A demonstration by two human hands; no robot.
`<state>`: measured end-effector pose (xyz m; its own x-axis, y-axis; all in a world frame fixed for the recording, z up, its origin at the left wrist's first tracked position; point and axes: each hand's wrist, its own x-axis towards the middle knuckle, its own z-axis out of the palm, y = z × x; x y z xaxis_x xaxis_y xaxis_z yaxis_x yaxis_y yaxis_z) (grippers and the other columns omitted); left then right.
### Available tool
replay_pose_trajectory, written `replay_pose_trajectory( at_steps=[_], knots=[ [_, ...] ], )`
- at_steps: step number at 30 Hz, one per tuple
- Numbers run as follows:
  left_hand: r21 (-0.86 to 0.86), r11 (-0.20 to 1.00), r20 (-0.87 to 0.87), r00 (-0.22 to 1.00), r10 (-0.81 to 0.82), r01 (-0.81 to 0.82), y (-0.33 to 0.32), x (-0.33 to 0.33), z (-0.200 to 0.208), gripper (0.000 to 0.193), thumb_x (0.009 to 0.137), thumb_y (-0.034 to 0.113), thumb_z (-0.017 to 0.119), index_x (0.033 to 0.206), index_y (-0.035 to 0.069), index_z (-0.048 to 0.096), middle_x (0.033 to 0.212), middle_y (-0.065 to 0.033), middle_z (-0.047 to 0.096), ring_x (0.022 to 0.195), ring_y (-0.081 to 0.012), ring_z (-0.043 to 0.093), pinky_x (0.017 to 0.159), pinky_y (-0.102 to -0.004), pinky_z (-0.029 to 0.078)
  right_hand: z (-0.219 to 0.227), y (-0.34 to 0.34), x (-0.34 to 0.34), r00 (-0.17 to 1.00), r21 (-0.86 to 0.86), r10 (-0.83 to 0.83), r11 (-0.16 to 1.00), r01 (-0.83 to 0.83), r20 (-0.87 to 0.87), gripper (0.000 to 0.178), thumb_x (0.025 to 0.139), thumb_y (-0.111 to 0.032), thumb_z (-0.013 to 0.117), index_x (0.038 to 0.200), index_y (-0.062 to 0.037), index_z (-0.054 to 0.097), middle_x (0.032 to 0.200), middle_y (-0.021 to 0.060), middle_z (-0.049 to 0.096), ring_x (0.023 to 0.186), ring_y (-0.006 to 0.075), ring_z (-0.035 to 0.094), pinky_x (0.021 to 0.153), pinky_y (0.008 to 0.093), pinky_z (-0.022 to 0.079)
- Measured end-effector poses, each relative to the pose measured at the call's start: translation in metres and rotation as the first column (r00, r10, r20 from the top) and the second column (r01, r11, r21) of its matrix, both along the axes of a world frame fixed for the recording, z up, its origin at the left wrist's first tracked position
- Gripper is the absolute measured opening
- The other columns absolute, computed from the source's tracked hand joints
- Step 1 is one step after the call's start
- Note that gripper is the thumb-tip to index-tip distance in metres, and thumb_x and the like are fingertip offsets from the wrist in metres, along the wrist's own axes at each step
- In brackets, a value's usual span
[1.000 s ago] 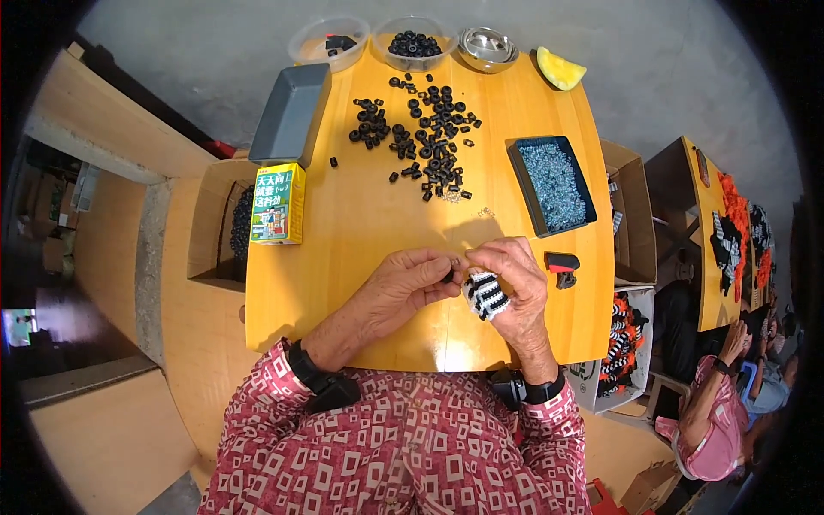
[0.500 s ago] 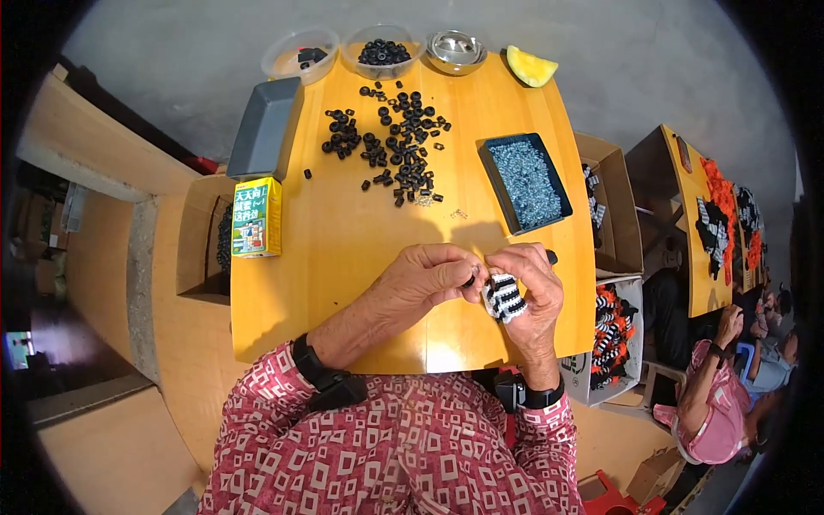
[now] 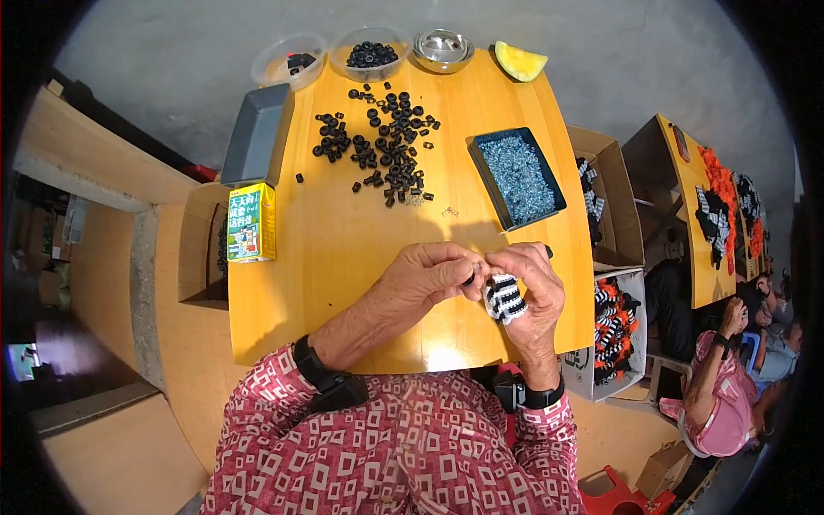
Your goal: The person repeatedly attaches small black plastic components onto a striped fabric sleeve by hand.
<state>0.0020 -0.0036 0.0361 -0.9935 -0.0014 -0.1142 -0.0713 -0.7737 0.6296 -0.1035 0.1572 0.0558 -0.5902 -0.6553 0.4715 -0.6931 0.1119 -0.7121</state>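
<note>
Over the near part of the table my two hands meet fingertip to fingertip. My left hand (image 3: 425, 279) is closed in a pinch on a small black piece (image 3: 469, 279), mostly covered by the thumb and finger. In my right hand (image 3: 539, 287) is a black-and-white striped textile piece (image 3: 505, 300), its lower part hanging below the fingers. What passes between the touching fingertips is too small to make out. Beyond the hands lies a scattered heap of small black plastic parts (image 3: 395, 154). To the right stands a dark tray (image 3: 487, 190) filled with tiny silvery-blue pieces.
An empty grey tray (image 3: 257, 133) and a yellow-green carton (image 3: 251, 225) line the left edge. Clear tubs (image 3: 371, 51), a metal bowl (image 3: 443, 53) and a melon slice (image 3: 520, 62) stand at the back. Right of the table are boxes (image 3: 620, 330) of striped and orange pieces; a person (image 3: 717, 395) sits beyond.
The view has shifted slightly, so the table and its things appear a little further left. Both hands keep nearly the same pose and hold.
</note>
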Motion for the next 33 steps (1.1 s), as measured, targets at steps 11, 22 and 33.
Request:
replay_pose_trajectory(
  at_steps=[11,22,33],
  knots=[
    [-0.088,0.996,0.131,0.990,0.041,-0.029,0.005,0.003,-0.004,0.031,0.097,0.028,0.067,0.111,0.001,0.069,0.104,-0.0060,0.069,0.095,-0.0137,0.065,0.088,-0.0273,0.053,0.008,-0.006,-0.003,0.991,-0.016,0.058,0.998,-0.061,-0.123,0.035,0.063,-0.009,0.086,0.096,-0.0067,0.074,0.093,0.0052,0.068,0.087,0.0244,0.061,0.077,0.0353,0.049],
    [-0.138,0.989,0.207,0.975,0.086,-0.058,0.011,0.004,0.001,0.035,0.096,0.021,0.067,0.119,-0.005,0.064,0.115,-0.0102,0.066,0.103,-0.0172,0.066,0.094,-0.0273,0.053,0.010,-0.002,-0.005,0.995,-0.076,0.008,0.997,-0.016,-0.100,0.029,0.064,-0.005,0.084,0.089,-0.0053,0.071,0.087,0.0064,0.068,0.085,0.0243,0.063,0.076,0.0347,0.050],
    [-0.043,0.999,0.207,0.978,0.029,-0.021,0.005,0.006,0.003,0.028,0.090,0.007,0.070,0.116,-0.003,0.064,0.119,-0.0115,0.064,0.111,-0.0220,0.064,0.101,-0.0308,0.052,0.011,0.009,0.001,0.996,-0.035,-0.023,0.999,0.020,-0.085,0.025,0.066,0.001,0.078,0.089,-0.0035,0.070,0.086,0.0079,0.067,0.084,0.0261,0.063,0.074,0.0353,0.050]
  ],
)
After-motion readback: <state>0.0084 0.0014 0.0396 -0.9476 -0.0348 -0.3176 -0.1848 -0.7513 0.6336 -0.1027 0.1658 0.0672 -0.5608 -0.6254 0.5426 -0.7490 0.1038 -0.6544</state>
